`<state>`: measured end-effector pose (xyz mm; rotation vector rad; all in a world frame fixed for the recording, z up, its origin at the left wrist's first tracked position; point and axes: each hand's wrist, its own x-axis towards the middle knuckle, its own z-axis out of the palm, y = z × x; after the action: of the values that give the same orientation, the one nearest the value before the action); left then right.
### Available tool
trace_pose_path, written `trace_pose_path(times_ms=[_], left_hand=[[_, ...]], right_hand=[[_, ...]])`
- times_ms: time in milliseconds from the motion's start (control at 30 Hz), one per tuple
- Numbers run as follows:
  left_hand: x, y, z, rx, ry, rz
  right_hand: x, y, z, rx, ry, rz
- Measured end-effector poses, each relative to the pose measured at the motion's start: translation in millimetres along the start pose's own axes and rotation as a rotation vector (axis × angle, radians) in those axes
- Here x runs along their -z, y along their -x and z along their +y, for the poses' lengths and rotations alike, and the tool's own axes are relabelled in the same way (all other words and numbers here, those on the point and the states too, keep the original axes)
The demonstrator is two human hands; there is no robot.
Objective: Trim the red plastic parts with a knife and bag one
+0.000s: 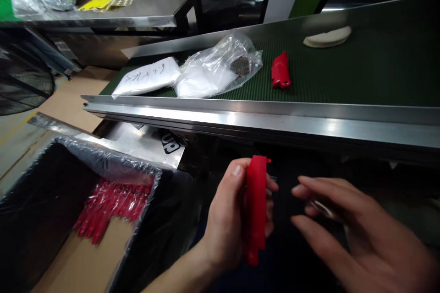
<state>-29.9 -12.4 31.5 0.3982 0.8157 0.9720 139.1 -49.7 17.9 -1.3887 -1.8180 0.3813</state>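
My left hand (225, 213) is closed around a red plastic part (256, 199), long and narrow as seen here, held upright below the conveyor edge. To its right, my right hand (347, 224) is apart from the part, with thumb and forefinger spread. A thin shiny thing (325, 209) shows under its curled fingers; blur hides what it is. A second red plastic part (281, 71) lies on the green conveyor belt (326, 82) beyond my hands.
A metal rail (285, 114) runs along the belt's near side. On the belt lie a clear plastic bag (220, 66), a white packet (147, 75) and a pale curved piece (327, 37). At lower left, a plastic-lined bin (160, 187) holds several bagged red parts (112, 206) on cardboard.
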Motion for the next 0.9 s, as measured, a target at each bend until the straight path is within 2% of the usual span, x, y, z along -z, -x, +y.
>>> trace_pose_path(times_ms=[100, 200, 300, 367, 433, 567, 700, 800, 900], left_hand=[[3.0, 3.3, -6.6, -0.002, -0.07, -0.008], [10.8, 4.2, -13.8, 0.018, -0.092, -0.111], [18.8, 7.5, -15.2, 0.088, -0.149, -0.292], [20.8, 11.7, -11.9, 0.157, -0.253, -0.366], [19.4, 15.5, -7.4, 0.196, -0.352, -0.36], [12.5, 17.8, -2.2, 0.191, -0.475, -0.249], [9.1, 17.2, -1.6, 0.183, -0.472, -0.272], [9.2, 18.7, -1.9, 0.16, -0.466, -0.292], [8.5, 20.4, -2.5, 0.152, -0.505, -0.248]], right_hand=[[-6.1, -13.2, -7.3, -0.1, -0.076, -0.108], [-7.0, -27.6, -11.5, -0.074, -0.154, -0.201], [-4.7, -38.9, -13.0, -0.096, -0.225, -0.157], [-3.0, -43.0, -13.4, -0.133, -0.249, -0.14], [-1.9, -44.2, -13.5, -0.154, -0.256, -0.158], [-1.2, -41.0, -12.8, -0.223, -0.249, -0.164], [1.2, -37.5, -9.3, -0.289, -0.201, -0.034], [6.1, -36.4, -6.7, -0.282, -0.14, 0.063], [10.6, -34.4, -8.0, -0.217, -0.172, -0.033]])
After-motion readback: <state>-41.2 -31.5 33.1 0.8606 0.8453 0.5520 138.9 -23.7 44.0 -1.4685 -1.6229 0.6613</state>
